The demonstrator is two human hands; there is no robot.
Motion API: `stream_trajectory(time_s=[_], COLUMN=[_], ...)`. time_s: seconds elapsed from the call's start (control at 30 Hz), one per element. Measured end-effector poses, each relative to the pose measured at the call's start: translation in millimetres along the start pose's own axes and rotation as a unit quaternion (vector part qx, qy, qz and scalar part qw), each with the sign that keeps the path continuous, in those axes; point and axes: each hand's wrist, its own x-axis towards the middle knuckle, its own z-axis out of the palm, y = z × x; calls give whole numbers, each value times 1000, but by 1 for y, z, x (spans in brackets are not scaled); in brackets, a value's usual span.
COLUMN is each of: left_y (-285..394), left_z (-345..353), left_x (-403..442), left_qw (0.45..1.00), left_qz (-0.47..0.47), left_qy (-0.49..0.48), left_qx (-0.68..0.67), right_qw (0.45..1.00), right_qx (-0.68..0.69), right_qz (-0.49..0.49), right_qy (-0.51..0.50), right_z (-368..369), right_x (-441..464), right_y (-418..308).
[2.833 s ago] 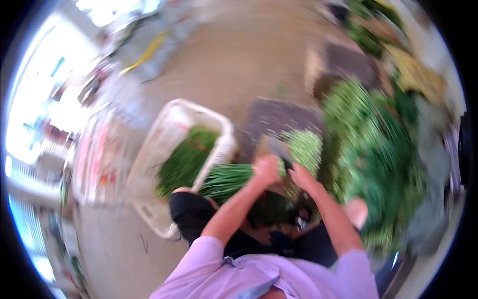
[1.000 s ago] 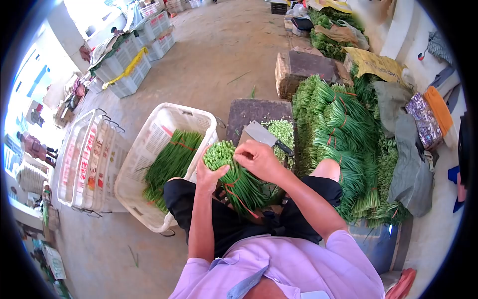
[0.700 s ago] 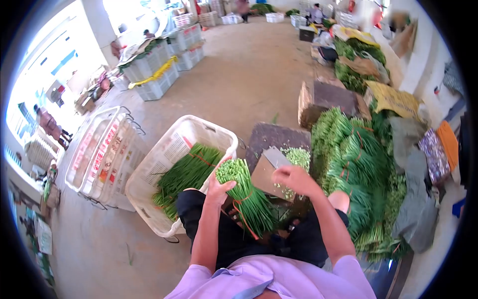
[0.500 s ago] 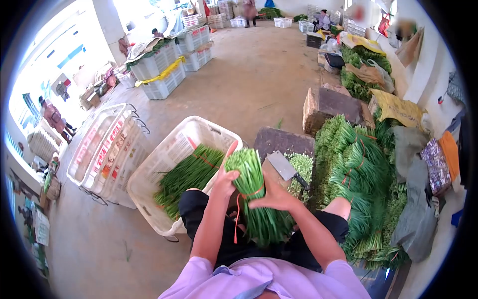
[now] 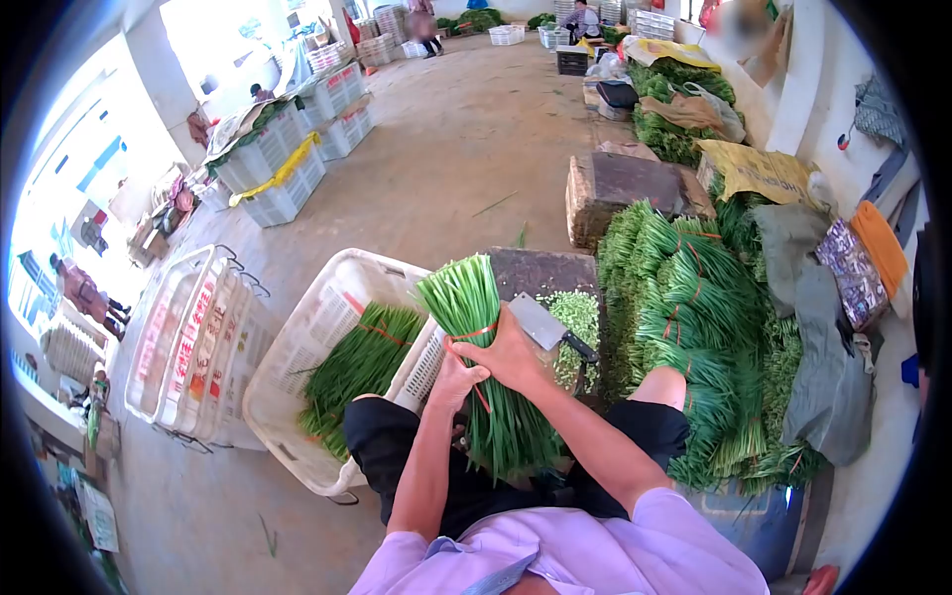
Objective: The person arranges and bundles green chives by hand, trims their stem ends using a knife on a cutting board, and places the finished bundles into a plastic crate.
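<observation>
A bundle of garlic chives (image 5: 458,293) stands tilted between my knees, pale cut ends up and dark green leaves hanging down. A red tie (image 5: 474,333) circles its upper part. My right hand (image 5: 511,355) is wrapped round the bundle just below the band, thumb across its front. Against the bundle's left side, my left hand (image 5: 455,382) is closed at the tie's loose end; its fingertips are partly hidden. To the right, a cleaver (image 5: 540,321) with a black handle lies on a dark block (image 5: 535,270) beside chopped pale stem ends (image 5: 575,322).
On my left a white crate (image 5: 273,416) holds another tied chive bundle (image 5: 367,357). Stacked white crates (image 5: 183,337) stand farther left. Many chives (image 5: 694,327) are heaped at my right, near a grey sheet (image 5: 828,397). Other people are at the back and far left.
My left hand has moved down from the bundle's upper side to the tie. My right hand has shifted up and left around the bundle, which now leans more to the left.
</observation>
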Motion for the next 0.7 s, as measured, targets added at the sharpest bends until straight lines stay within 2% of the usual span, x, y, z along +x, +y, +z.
stream_trajectory(time_s=[0.03, 0.1, 0.13, 0.2, 0.23, 0.3, 0.33, 0.37, 0.47, 0.57, 0.63, 0.7], left_y=[-7, -12, -6, -1, -1, 0, 2, 3, 4, 6, -1, -5], left_z=[-2, -2, 1, 3, 3, 5, 7, 10, 20, 33, 33, 34], left_x=[1, -4, -8, -8, -8, -9, -6, -5, 2, 3, 3, 3], left_qw=[1000, 999, 998, 997, 997, 995, 996, 996, 998, 996, 994, 983], left_qz=[-16, 0, -19, -37, -33, -24, -11, -11, 18, 67, 62, 93], left_qy=[-9, 13, 25, 38, 47, 68, 72, 74, 59, 53, 62, 81], left_qx=[-15, -37, -46, -57, -59, -63, -50, -52, 6, 40, 63, 139], right_qw=[1000, 993, 993, 992, 992, 997, 990, 990, 955, 948, 942, 936], right_qx=[-1, 63, 63, -71, -73, -48, -46, -48, -84, -121, -148, -195], right_qz=[-1, 24, 29, -87, -85, -61, -126, -126, -281, -290, -295, -284], right_qy=[-2, -93, -97, -53, -57, 20, 33, 30, 34, 41, 51, 69], right_z=[-2, -12, -15, -25, -30, -41, -42, -43, -37, -28, -26, -25], right_x=[3, 5, 4, 5, 6, 5, 5, 3, 5, 12, 19, 23], right_y=[1, 7, 16, 25, 26, 19, 10, 2, -23, -35, -36, -35])
